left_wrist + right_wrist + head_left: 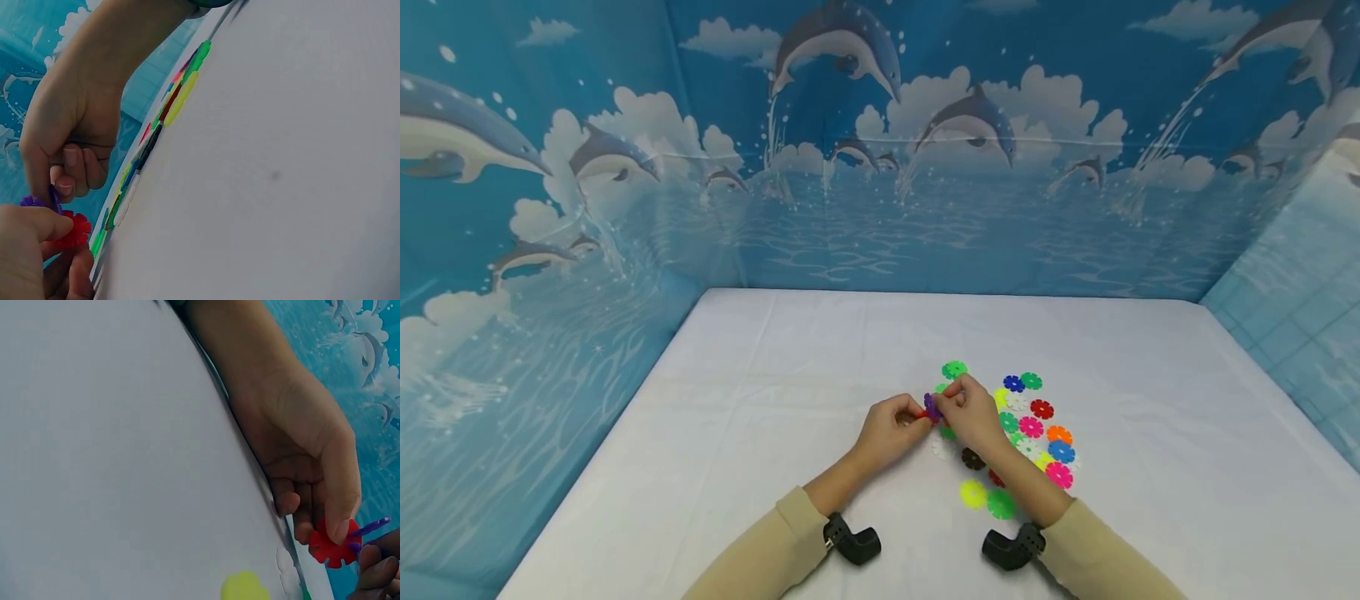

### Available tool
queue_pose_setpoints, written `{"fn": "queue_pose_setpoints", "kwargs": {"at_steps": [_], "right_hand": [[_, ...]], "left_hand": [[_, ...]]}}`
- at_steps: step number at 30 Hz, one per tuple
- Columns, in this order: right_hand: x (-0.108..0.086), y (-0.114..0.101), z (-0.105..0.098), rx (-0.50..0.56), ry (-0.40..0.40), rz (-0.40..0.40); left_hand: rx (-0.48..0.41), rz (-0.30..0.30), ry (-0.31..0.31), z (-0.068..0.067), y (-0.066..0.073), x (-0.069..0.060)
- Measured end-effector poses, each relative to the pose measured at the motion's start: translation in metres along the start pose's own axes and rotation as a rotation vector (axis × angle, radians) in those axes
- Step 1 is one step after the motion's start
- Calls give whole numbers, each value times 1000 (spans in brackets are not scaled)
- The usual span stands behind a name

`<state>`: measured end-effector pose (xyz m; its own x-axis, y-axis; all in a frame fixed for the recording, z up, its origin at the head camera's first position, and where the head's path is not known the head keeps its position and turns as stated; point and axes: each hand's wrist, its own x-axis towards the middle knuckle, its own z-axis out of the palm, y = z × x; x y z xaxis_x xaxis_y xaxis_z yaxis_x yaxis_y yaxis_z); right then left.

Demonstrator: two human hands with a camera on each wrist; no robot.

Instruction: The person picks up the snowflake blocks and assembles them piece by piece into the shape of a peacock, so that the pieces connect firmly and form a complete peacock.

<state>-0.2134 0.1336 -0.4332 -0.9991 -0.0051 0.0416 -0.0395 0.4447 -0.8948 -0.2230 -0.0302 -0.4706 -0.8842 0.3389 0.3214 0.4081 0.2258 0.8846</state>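
Held between thumb and fingers of my left hand [886, 432] is a red notched plastic snowflake disc [79, 231]. My right hand [976, 417] pinches a purple snowflake disc [932, 407] of the same kind. The two discs meet at their edges, standing at an angle to each other, as the right wrist view shows with the red disc flat-on and the purple one [375, 525] nearly edge-on. Whether their slots interlock cannot be made out. Both hands are raised a little above the white table, close together, and the fingertips partly cover both discs.
Loose snowflake discs in many colours lie around and beyond my right hand, among them a green disc [954, 369], a dark brown disc [973, 458], a yellow disc [973, 494] and a pink disc [1059, 475]. A dolphin-print curtain [880, 225] borders the white table [760, 400].
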Motion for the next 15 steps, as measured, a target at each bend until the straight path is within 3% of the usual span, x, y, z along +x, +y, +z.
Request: {"fn": "queue_pose_setpoints", "kwargs": {"at_steps": [8, 15], "right_hand": [[6, 4, -24, 39, -57, 47], [16, 12, -57, -46, -44, 61]], "left_hand": [[10, -6, 12, -2, 1, 1], [36, -31, 14, -1, 2, 1]]}}
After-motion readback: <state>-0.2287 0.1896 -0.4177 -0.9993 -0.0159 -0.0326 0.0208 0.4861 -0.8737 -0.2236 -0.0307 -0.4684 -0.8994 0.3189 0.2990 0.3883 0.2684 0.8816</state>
